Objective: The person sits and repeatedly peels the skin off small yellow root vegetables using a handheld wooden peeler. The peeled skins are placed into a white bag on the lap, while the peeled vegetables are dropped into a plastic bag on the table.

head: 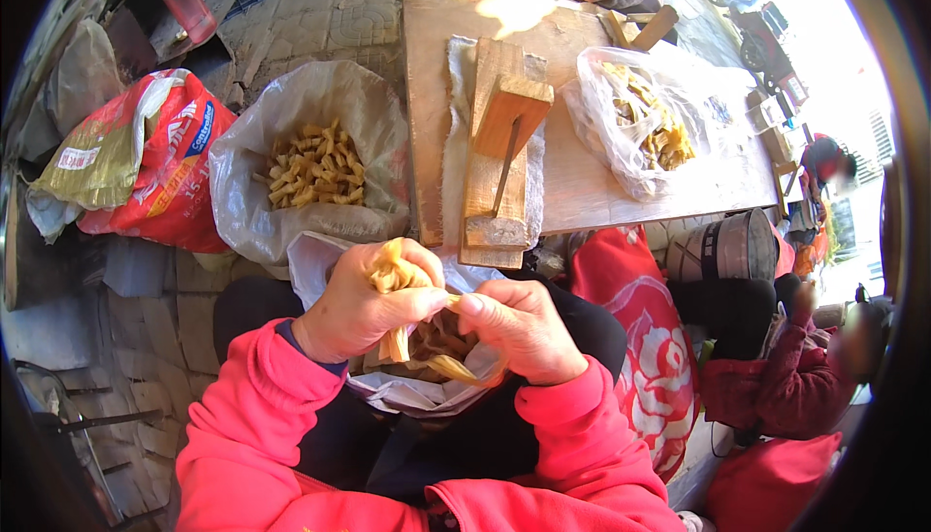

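Observation:
My left hand point(356, 306) grips a bundle of folded yellow strips point(393, 274), of dried husk or a similar material I cannot tell. The bundle's top shows above the fist and its cut-looking end below. Beside it, my right hand point(524, 328) pinches a yellow strip between thumb and forefinger, close to the left thumb. A loose pale strip point(451, 369) hangs below the right hand. Under both hands, an open white bag point(396, 397) with more strips inside rests between my legs.
Ahead stands a wooden table point(429, 15) bearing a wooden jig with a metal rod point(509, 117) and a plastic bag of strips point(596, 143). To the left are an open sack of knotted pieces point(247, 124) and a red sack point(174, 190). Other people sit beyond the table and at right.

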`<action>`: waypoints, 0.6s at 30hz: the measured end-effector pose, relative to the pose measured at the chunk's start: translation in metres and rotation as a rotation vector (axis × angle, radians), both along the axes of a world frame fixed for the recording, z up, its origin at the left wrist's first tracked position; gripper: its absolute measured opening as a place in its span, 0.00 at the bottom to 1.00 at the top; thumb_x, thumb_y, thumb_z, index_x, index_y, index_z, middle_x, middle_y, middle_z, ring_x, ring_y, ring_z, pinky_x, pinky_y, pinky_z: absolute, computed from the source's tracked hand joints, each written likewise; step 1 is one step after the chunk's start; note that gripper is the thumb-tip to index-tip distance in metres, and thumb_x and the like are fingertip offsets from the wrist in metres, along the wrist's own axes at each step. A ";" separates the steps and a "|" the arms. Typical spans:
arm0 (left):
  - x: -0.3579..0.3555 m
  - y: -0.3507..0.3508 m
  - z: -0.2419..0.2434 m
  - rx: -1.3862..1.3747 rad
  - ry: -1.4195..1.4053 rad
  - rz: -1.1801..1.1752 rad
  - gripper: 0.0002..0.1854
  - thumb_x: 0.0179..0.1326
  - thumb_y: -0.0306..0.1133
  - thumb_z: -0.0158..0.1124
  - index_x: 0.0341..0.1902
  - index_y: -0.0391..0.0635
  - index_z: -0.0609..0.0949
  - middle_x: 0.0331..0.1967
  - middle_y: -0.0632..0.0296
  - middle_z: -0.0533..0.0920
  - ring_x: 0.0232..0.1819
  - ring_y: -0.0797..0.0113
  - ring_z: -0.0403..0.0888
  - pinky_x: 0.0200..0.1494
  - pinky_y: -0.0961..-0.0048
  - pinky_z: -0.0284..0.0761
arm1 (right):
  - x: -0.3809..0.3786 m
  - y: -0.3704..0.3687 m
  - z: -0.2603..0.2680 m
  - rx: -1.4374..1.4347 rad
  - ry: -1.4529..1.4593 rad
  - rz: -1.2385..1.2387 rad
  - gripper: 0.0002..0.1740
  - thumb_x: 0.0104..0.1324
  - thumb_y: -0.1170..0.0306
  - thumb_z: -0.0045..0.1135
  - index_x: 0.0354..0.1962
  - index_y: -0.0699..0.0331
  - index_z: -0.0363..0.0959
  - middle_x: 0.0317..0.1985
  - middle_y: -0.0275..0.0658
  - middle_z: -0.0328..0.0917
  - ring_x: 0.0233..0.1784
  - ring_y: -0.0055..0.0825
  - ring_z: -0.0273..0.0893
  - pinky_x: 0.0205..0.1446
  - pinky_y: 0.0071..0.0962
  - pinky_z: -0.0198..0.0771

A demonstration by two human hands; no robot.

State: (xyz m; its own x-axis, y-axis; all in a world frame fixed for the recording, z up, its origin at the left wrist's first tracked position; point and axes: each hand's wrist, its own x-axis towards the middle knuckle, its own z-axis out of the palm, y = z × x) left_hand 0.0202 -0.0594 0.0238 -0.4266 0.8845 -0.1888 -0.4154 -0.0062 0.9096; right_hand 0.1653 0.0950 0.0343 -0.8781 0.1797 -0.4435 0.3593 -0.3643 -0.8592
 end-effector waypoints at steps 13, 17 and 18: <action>-0.013 0.066 -0.012 -0.024 0.377 0.305 0.04 0.63 0.27 0.62 0.40 0.40 0.79 0.26 0.72 0.75 0.26 0.84 0.69 0.29 0.82 0.68 | -0.047 0.053 -0.025 1.413 0.047 -0.560 0.12 0.57 0.70 0.71 0.31 0.64 0.72 0.19 0.40 0.76 0.20 0.24 0.71 0.27 0.25 0.69; -0.031 0.050 -0.024 0.046 0.585 0.432 0.05 0.63 0.28 0.65 0.38 0.41 0.79 0.27 0.69 0.78 0.26 0.81 0.73 0.28 0.79 0.71 | -0.039 0.057 -0.025 1.190 0.264 -0.719 0.11 0.57 0.75 0.71 0.29 0.63 0.72 0.19 0.36 0.74 0.20 0.17 0.68 0.25 0.21 0.65; -0.045 0.046 -0.023 -0.024 0.611 0.471 0.09 0.63 0.32 0.68 0.39 0.40 0.79 0.26 0.70 0.79 0.28 0.81 0.75 0.31 0.79 0.73 | -0.034 0.052 -0.024 1.205 0.327 -0.741 0.11 0.56 0.76 0.71 0.29 0.63 0.73 0.18 0.35 0.73 0.20 0.15 0.66 0.24 0.20 0.64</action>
